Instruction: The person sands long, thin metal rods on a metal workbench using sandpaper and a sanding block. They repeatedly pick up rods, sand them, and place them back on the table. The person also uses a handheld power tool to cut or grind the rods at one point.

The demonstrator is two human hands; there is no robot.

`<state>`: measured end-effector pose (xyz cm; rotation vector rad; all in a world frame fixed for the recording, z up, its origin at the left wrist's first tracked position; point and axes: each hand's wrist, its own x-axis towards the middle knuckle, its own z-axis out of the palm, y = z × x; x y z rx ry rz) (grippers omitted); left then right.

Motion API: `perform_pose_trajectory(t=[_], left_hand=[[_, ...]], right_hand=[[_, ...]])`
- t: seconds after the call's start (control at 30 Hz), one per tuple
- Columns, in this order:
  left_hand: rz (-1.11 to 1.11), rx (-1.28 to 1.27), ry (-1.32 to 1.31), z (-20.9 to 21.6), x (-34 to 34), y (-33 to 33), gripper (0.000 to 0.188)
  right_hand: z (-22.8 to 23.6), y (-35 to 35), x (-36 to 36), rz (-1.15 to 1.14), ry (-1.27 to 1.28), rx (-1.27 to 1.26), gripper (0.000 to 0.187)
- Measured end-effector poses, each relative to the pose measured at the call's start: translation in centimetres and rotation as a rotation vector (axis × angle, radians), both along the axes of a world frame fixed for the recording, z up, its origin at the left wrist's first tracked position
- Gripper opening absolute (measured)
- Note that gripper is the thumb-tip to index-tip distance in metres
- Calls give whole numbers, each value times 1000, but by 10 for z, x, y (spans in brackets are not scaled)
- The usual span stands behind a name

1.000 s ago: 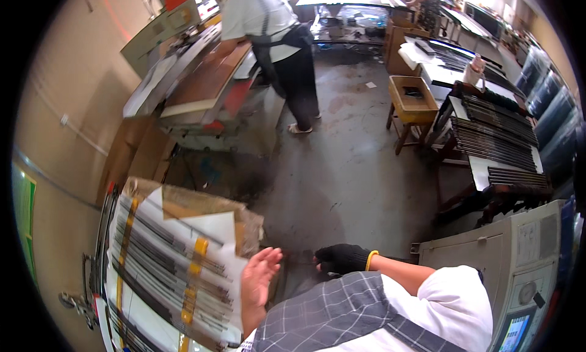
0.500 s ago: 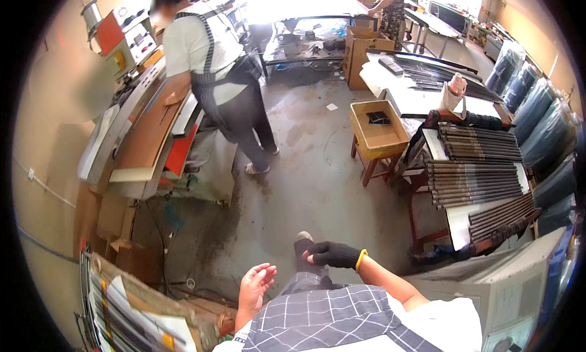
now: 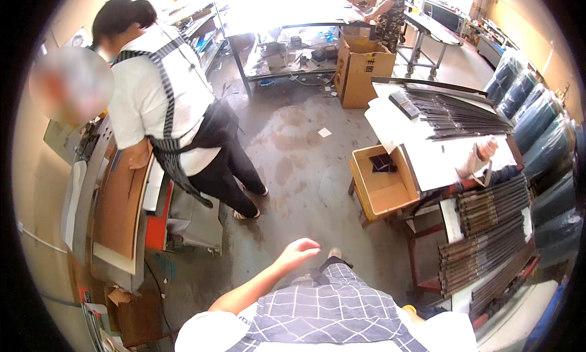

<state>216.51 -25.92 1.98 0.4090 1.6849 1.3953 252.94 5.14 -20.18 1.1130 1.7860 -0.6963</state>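
My left hand [image 3: 300, 252] is bare and reaches forward over the floor in front of my checked apron [image 3: 329, 300]. Its fingers are loosely bent, and I see nothing in them. Of my right arm only a yellow wristband [image 3: 409, 309] and a bit of forearm show at the apron's right edge; the hand itself is hidden. Nearest on the right are bundles of dark rods [image 3: 494, 205] on a rack. A yellow-edged open box [image 3: 384, 213] with a few dark pieces inside stands beyond, on a stool.
At left a person [image 3: 162, 89] in a striped apron leans over a bench with a brown board [image 3: 119, 211]. A cardboard carton [image 3: 364, 77] stands ahead near a white table, with another person [image 3: 387, 16] behind it. Plastic-wrapped rolls [image 3: 537, 138] line the right wall.
I have moved forward, so the box and rods sit closer. My left hand has swung up and rightward. My right hand, gloved in black before, has dropped out of sight. The left-hand person appears nearer.
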Motion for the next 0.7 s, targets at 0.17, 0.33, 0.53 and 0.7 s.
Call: perform_pose_trajectory(t=[0.17, 0.33, 0.53, 0.7], left_hand=[[-86, 110, -19, 10, -115, 129, 29], [-116, 3, -53, 3, -241, 195, 29], [310, 44, -80, 17, -398, 191, 30], [579, 160, -135, 43, -535, 195, 23]], right_hand=[[-28, 41, -120, 35, 16, -100, 37], [-41, 109, -328, 785, 357, -98, 34], [101, 163, -657, 177, 831, -64, 42], [128, 157, -882, 262, 997, -256, 37]])
